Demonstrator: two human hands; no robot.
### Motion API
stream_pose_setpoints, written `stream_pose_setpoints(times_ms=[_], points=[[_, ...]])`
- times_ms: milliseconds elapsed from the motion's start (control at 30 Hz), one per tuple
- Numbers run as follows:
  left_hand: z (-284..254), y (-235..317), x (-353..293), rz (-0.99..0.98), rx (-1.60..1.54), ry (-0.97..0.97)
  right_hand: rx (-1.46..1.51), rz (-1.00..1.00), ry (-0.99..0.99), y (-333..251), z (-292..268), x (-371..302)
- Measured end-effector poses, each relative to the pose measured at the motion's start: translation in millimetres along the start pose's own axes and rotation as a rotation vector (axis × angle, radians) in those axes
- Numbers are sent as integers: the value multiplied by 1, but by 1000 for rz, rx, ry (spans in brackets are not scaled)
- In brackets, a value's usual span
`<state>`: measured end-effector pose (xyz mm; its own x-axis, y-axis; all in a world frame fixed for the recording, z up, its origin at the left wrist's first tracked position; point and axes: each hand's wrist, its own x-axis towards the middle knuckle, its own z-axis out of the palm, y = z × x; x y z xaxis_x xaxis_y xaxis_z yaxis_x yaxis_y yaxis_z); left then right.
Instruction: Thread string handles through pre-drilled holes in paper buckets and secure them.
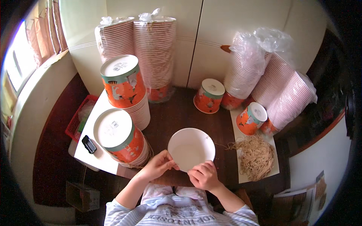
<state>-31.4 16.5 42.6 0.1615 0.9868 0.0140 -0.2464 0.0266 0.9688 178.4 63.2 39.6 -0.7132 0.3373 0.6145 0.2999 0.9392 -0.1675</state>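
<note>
A white-lined paper bucket [191, 145] is tilted with its open mouth toward me, close to the table's front edge. My left hand [160, 165] pinches its near left rim. On the near right side, the fingers of my right hand [204, 175] are closed on the rim. The bucket's outer face is hidden. To the right lies a tangled heap of tan string [257, 156] on a white sheet, and a thin strand trails from it toward the bucket. Left of my hands stands a stack of upside-down buckets [115, 130], orange and green outside, with string beside its base.
Another inverted stack [122, 84] stands farther left. Tall bagged bucket stacks [155, 52] rise at the back left, and more bagged stacks [249, 67] at the back right. Single upturned buckets [208, 97] sit before those. A black plastic object [89, 144] lies near a red basket [78, 116].
</note>
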Motion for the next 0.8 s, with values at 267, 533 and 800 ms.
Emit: stream_pose_setpoints(times_ms=[267, 533, 800], points=[[0, 10, 1, -88, -40, 64, -99, -62, -58, -35, 10, 2], [-5, 7, -3, -14, 29, 51, 64, 85, 12, -23, -1, 35], [-1, 18, -3, -52, 140, 70, 222, 185, 4, -11, 18, 52]])
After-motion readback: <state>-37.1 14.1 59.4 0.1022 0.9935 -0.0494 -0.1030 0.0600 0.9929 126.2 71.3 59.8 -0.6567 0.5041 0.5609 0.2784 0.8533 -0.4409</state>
